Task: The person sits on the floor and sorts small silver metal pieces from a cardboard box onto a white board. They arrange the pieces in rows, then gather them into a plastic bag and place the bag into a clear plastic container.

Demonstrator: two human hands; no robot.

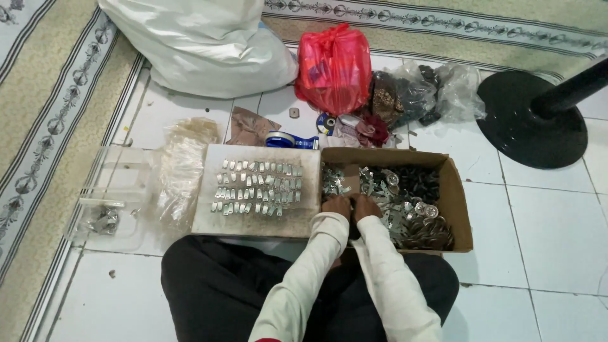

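I sit cross-legged on a tiled floor. My left hand [336, 205] and my right hand [366, 206] are side by side, both reaching into the near left part of a brown cardboard box [459, 209] filled with small shiny metal pieces [405, 209]. The fingers are curled down among the pieces; what they grip is too small to see. Left of the box lies a grey board [209, 215] with several small metal pieces [258, 187] laid out in three neat rows.
Clear plastic sleeves [180, 168] and a clear tray [114, 196] lie to the left. Behind are a white sack [202, 44], a red plastic bag [334, 66], clear bags of dark items [418, 95], a tape dispenser [291, 140] and a black round stand base [532, 120].
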